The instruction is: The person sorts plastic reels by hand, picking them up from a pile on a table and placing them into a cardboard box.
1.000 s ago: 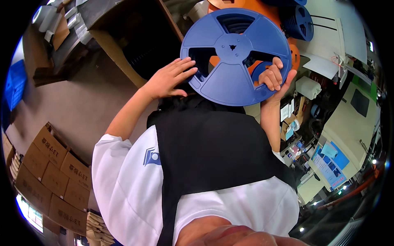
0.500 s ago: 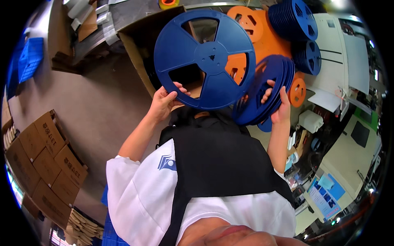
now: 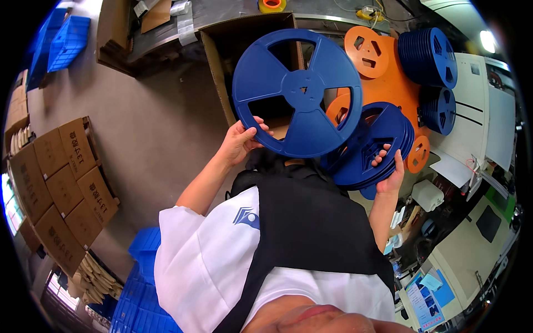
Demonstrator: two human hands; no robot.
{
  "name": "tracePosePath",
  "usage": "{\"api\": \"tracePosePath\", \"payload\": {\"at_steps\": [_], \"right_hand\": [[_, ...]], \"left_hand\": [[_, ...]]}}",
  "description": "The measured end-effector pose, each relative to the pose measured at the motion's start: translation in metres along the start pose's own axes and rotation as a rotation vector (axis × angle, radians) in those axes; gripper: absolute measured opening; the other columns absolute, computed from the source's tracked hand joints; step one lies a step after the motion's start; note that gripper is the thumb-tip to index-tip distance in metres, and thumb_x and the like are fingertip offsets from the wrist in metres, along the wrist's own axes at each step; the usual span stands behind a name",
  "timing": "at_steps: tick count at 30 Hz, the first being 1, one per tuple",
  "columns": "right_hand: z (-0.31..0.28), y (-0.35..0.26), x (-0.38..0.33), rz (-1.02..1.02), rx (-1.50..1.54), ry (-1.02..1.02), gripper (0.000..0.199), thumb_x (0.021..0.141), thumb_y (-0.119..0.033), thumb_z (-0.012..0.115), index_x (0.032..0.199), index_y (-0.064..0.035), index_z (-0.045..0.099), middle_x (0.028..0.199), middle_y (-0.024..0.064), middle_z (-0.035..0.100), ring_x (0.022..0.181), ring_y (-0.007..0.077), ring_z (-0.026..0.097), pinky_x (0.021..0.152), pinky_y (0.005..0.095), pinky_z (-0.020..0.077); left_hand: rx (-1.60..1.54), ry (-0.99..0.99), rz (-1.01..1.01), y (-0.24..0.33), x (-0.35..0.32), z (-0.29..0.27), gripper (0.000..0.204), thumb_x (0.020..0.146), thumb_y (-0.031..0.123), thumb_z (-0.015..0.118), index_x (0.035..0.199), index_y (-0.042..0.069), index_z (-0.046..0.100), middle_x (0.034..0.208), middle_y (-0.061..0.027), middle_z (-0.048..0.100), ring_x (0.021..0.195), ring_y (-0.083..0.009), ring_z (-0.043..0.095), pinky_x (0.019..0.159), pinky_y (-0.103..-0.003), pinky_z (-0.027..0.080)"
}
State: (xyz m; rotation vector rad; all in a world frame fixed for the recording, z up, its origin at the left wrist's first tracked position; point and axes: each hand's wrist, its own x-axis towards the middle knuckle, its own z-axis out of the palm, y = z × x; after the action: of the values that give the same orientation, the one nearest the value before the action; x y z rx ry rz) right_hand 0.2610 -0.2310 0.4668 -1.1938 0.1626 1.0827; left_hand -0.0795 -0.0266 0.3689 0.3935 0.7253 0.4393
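My left hand [image 3: 242, 141] grips the lower left rim of a large blue plastic reel [image 3: 297, 91], held up flat-on over an open cardboard box [image 3: 222, 66]. My right hand [image 3: 390, 173] holds a stack of several blue reels [image 3: 369, 147] from below, fingers through one of its openings. The single reel overlaps the stack's upper left edge.
Orange reels [image 3: 383, 66] lie on the surface behind, with two stacks of blue reels [image 3: 430, 55] to their right. Labelled cardboard boxes [image 3: 55, 183] line the floor at left. Blue crates [image 3: 61, 36] sit at top left and another blue crate [image 3: 139, 272] at bottom left. A white table [image 3: 472, 127] is at right.
My left hand has lifted one blue reel off and to the left, away from the stack that stays in my right hand. The view has shifted, showing the box and orange reels.
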Motion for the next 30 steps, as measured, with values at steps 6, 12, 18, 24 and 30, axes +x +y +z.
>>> {"api": "tracePosePath", "payload": {"at_steps": [6, 12, 18, 24, 30], "right_hand": [[0.0, 0.015, -0.008, 0.021, -0.009, 0.081, 0.034, 0.091, -0.029, 0.054, 0.11, 0.0004, 0.055, 0.088, 0.0107, 0.064, 0.08, 0.0218, 0.063, 0.074, 0.0362, 0.0532], [-0.002, 0.028, -0.012, 0.016, -0.094, 0.142, 0.035, 0.089, -0.023, 0.056, 0.113, 0.0026, 0.053, 0.097, 0.016, 0.064, 0.088, 0.0261, 0.064, 0.08, 0.0395, 0.0533], [-0.006, 0.032, -0.02, -0.035, -0.169, 0.27, 0.036, 0.09, -0.023, 0.048, 0.115, 0.0017, 0.053, 0.11, 0.0182, 0.062, 0.094, 0.0265, 0.062, 0.082, 0.0377, 0.0518], [-0.004, 0.036, -0.031, -0.094, -0.238, 0.32, 0.036, 0.089, -0.023, 0.048, 0.114, 0.0019, 0.053, 0.106, 0.0174, 0.063, 0.088, 0.0247, 0.063, 0.079, 0.0362, 0.0521], [0.008, 0.039, -0.036, -0.166, -0.277, 0.384, 0.031, 0.091, -0.02, 0.043, 0.109, 0.0035, 0.054, 0.094, 0.0173, 0.064, 0.075, 0.0238, 0.065, 0.069, 0.0353, 0.0544]], "left_hand": [[0.274, 0.365, 0.097, 0.0, 0.004, -0.03, 0.024, 0.09, 0.005, 0.049, 0.114, 0.004, 0.049, 0.103, -0.0101, 0.061, 0.097, -0.023, 0.062, 0.076, -0.035, 0.054], [0.385, 0.611, 0.131, -0.017, 0.08, -0.08, 0.022, 0.09, 0.003, 0.047, 0.112, 0.005, 0.05, 0.099, -0.0077, 0.06, 0.088, -0.0176, 0.062, 0.065, -0.031, 0.053], [0.453, 0.679, 0.199, -0.035, 0.164, -0.084, 0.021, 0.088, 0.007, 0.053, 0.108, 0.005, 0.055, 0.091, -0.0051, 0.062, 0.074, -0.0152, 0.06, 0.056, -0.029, 0.051], [0.669, 0.736, 0.213, -0.046, 0.218, -0.064, 0.021, 0.083, 0.008, 0.059, 0.104, 0.004, 0.059, 0.082, -0.0065, 0.063, 0.059, -0.0154, 0.059, 0.048, -0.029, 0.047], [0.752, 0.573, -0.02, -0.051, 0.246, -0.083, 0.05, 0.089, 0.018, 0.057, 0.136, 0.011, 0.039, 0.113, -0.0108, 0.058, 0.091, -0.0194, 0.061, 0.065, -0.033, 0.052]]}}
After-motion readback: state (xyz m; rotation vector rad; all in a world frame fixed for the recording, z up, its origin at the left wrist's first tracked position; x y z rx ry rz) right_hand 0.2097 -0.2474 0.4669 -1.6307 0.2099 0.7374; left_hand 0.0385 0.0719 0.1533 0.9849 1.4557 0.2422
